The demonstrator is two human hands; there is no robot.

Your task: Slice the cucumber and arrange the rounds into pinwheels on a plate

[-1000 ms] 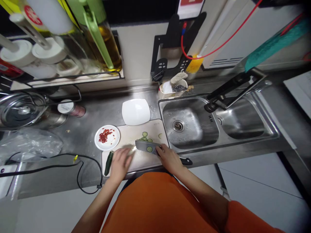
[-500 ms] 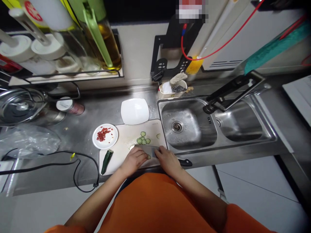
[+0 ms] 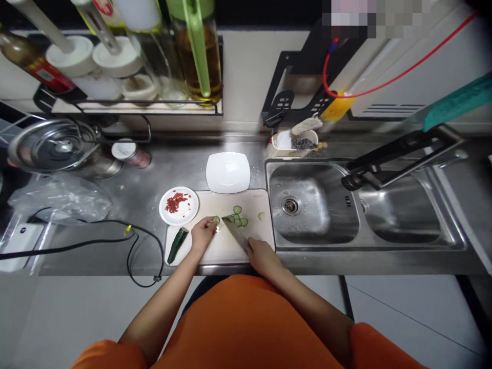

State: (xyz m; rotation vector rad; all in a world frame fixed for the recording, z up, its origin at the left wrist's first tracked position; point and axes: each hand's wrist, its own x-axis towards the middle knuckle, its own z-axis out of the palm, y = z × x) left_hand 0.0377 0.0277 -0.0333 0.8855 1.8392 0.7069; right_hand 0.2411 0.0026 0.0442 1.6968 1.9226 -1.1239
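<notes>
My left hand [image 3: 203, 233] pinches a thin cucumber slice [image 3: 216, 220] between thumb and fingers, over the cutting board [image 3: 251, 202]. My right hand [image 3: 263, 255] grips a kitchen knife [image 3: 237, 236], its blade slanting toward the back left. The knife handle is hidden by the hand. By the blade's tip lie several cucumber slices [image 3: 241, 220], some overlapping; one pale slice [image 3: 262, 217] is apart near the right edge. On the board's left rests a dark green cucumber piece [image 3: 178, 246], cut at its far end.
A white dish [image 3: 195, 214] with small red dried pieces overlaps the board's back left corner. Behind the board stands a white square plate [image 3: 228, 172]. To the right is a double steel sink [image 3: 313, 205] with a black tap [image 3: 365, 159]. A black cable [image 3: 149, 230] crosses the counter's left.
My left hand has moved left from the blade with a cucumber slice. The knife has swung so its tip points farther back. The view has shifted left.
</notes>
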